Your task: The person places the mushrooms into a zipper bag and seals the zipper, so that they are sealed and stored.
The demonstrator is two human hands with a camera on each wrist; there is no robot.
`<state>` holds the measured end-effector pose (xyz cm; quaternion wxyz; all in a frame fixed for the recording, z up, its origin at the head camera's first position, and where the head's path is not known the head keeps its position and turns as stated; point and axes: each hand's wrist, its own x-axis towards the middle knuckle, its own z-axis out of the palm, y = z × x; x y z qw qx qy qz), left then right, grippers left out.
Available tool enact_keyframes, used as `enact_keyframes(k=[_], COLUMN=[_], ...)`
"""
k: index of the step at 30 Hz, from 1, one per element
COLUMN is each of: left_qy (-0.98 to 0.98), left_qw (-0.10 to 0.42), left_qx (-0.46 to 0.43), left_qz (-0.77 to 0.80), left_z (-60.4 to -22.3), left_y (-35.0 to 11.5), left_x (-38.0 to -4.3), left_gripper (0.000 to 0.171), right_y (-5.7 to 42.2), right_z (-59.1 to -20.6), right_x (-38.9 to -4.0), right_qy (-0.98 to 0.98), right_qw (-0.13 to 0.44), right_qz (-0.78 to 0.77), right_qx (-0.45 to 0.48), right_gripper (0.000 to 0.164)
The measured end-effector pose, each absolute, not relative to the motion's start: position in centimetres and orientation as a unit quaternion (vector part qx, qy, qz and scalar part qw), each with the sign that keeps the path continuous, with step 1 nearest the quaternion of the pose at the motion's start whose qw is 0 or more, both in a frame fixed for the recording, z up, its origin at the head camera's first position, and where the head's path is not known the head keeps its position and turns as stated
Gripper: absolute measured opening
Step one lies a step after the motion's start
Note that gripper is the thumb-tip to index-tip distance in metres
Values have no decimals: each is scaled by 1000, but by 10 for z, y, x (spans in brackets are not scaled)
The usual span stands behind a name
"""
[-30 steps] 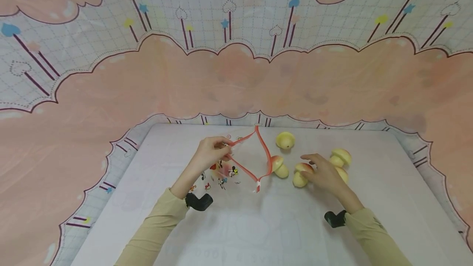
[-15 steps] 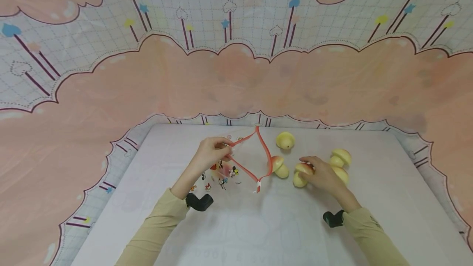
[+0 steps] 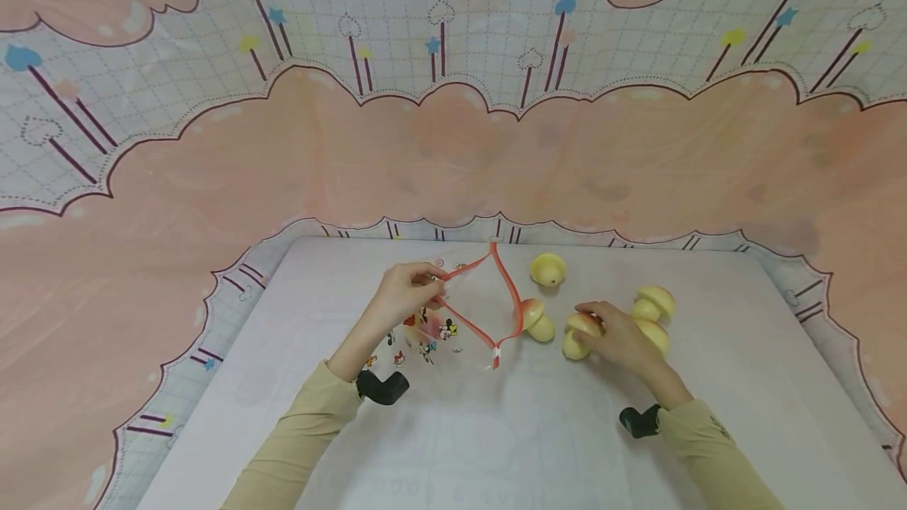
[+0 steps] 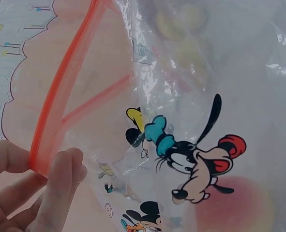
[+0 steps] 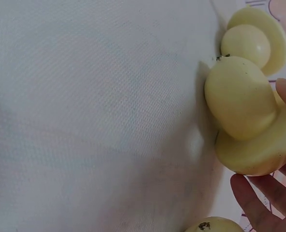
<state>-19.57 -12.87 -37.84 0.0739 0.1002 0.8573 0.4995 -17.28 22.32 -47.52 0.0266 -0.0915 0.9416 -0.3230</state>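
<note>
The right hand (image 3: pixel 620 337) has shifted slightly left. The left hand (image 3: pixel 407 290) pinches an orange-rimmed, cartoon-printed clear plastic bag (image 3: pixel 447 329) (a reddish blur shows through), left of centre on the white surface (image 3: pixel 524 431). Rightward, a glossy yellow-red mushroom (image 3: pixel 542 327) lies just beside it; a yellow mushroom (image 3: pixel 548 270) sits near the far edge; the right hand grips a third mushroom (image 3: pixel 576 346); two more mushrooms (image 3: pixel 655 300) lie nearer the right edge.

The room's kind is unclear, but cloud-patterned cloth (image 3: pixel 453 156) past the far, left and right edges of the tabletop (image 3: pixel 553 431) shows a draped nook.
</note>
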Motion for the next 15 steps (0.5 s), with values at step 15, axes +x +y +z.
enact_keyframes(k=[15], left_qy=[854], left_qw=[79], left_qx=[102], left_qz=[503], left_z=[-379], left_y=[-129], left_x=[-197], left_gripper=[25], right_y=[223], right_z=[-475], right_x=[-171], right_qy=[940], right_qw=[20], right_qz=[-329], right_qx=[-93], right_gripper=[46])
